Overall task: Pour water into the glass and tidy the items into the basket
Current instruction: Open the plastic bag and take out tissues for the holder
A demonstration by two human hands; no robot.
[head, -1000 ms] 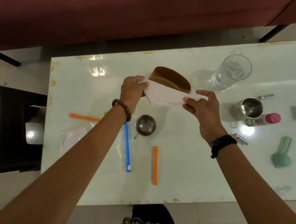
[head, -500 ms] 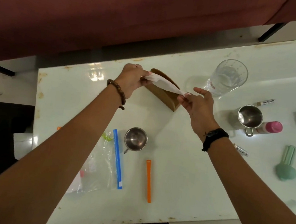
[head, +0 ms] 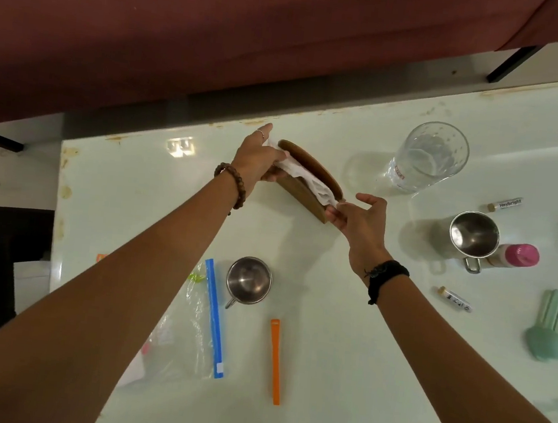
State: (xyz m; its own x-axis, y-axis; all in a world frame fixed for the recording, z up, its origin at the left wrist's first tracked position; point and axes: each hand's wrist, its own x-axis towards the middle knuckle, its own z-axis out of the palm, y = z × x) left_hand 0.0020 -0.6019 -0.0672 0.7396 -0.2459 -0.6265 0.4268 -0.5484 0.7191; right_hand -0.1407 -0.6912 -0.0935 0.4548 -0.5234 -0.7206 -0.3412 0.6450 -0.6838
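A brown wooden holder [head: 303, 193] stands on the white table [head: 340, 372] at the middle back. A white tissue [head: 303, 176] lies in its slot. My left hand [head: 259, 156] pinches the tissue's far end and my right hand [head: 359, 216] pinches its near end at the holder's corner. A clear glass [head: 428, 158] with some water stands to the right of the holder. A steel mug [head: 473, 236] sits further right, and a smaller steel cup [head: 249, 280] stands near the middle.
A zip bag with a blue strip [head: 213, 318] and an orange stick [head: 275, 360] lie near the front. A pink-capped bottle [head: 521, 255], small labelled tubes [head: 507, 203], and a green tool [head: 548, 336] lie at the right. A maroon sofa [head: 220, 33] stands behind the table.
Both hands moved the tissue away from me and lowered it into the holder's slot. The camera view shifted forward and to the left.
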